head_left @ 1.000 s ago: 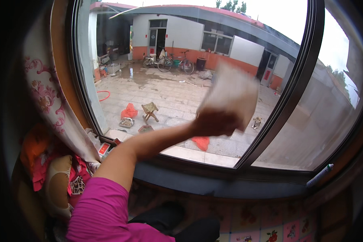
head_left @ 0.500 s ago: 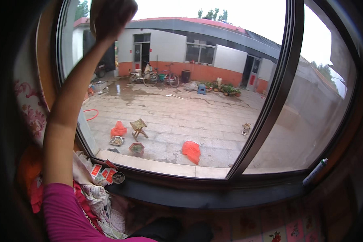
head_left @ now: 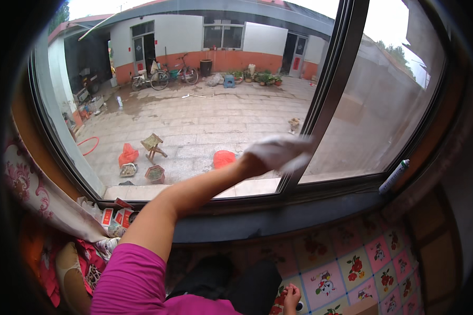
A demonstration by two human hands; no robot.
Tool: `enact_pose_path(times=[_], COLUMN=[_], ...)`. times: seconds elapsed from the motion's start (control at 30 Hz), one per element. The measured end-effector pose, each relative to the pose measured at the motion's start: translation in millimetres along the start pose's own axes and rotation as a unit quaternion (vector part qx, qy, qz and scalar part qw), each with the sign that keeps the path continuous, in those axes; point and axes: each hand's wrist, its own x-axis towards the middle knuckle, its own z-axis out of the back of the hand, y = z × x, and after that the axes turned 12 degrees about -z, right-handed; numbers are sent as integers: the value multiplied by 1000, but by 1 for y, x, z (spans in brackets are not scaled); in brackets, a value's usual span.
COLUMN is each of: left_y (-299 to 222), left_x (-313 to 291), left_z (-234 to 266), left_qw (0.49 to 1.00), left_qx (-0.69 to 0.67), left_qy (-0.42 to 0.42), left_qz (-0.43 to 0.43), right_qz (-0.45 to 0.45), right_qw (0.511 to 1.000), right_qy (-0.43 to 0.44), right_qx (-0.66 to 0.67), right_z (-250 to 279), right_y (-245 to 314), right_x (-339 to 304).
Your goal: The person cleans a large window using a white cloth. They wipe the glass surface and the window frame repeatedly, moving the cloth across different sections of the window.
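My left arm, in a magenta sleeve, reaches across the window. My left hand (head_left: 253,161) is closed on a whitish cloth (head_left: 285,151), blurred by motion and partly covering the fingers. The cloth lies over the lower part of the window pane (head_left: 194,123), by the dark upright frame (head_left: 325,89). Low in the view, beside my dark-trousered knees, my right hand (head_left: 291,298) has its fingers loosely bent and somewhat apart, nothing visible in them. A small dark round thing (head_left: 299,306) sits close to its wrist.
A dark sill (head_left: 257,223) runs below the window. A spray can (head_left: 394,176) stands at its right end; red-and-white packets (head_left: 122,216) lie at its left. A patterned curtain (head_left: 42,189) and crumpled clothes (head_left: 84,257) are at the left. A flowered checked cover (head_left: 347,262) spreads below.
My left hand has swept from the upper left of the window down and right with the cloth. The view has shifted, and my right hand now shows at the lower edge.
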Motion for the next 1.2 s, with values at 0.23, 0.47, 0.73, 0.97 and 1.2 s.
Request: enact_pose_path(times=[0.23,0.47,0.73,0.97,1.2], left_y=[2,192,248,141,-22], left_x=[-49,29,220,188,-41], left_z=[132,373,339,115,-26], left_qw=[910,631,850,962,973], left_qx=[360,768,463,243,-195], left_qy=[182,90,-216,-116,-71], left_qz=[-99,59,125,48,105], right_qz=[17,-30,108,77,29], right_qw=[996,996,993,991,999], right_qy=[-75,-33,-11,1,-40], right_qx=[-34,-77,55,108,13], right_z=[65,48,13,-7,0], right_y=[-164,-29,19,13,-1], right_x=[113,25,33,12,1])
